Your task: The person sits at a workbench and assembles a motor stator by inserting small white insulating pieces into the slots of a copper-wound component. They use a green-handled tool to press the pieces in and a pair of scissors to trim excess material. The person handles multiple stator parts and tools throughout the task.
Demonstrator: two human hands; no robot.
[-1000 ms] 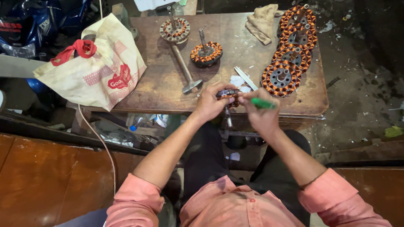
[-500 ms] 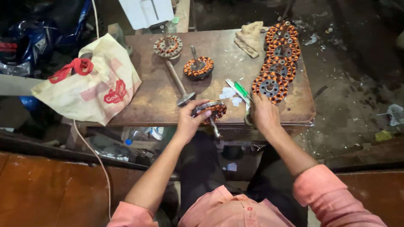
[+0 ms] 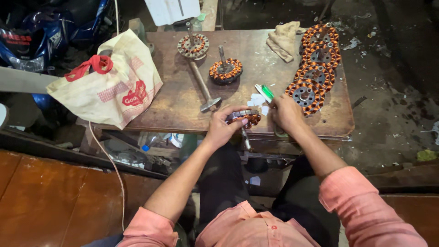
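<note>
Copper-wound motor coil (image 3: 243, 118) is sitting in the lower middle of the frame at the near edge of the tabletop (image 3: 183, 98), where the left hand (image 3: 221, 129) is closing its fingers around it, shaft pointing down off the edge. Right hand (image 3: 286, 113) is resting just beside it, fingers curled loosely on nothing, near the green pen (image 3: 265, 93), paper scraps (image 3: 257, 99) and stacked coils (image 3: 315, 64), seemingly kept within reach.

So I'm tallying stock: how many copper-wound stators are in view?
7: one in the left hand, stator; two mid-table; four overlapping in a row at right. More may hide beneath.
</note>
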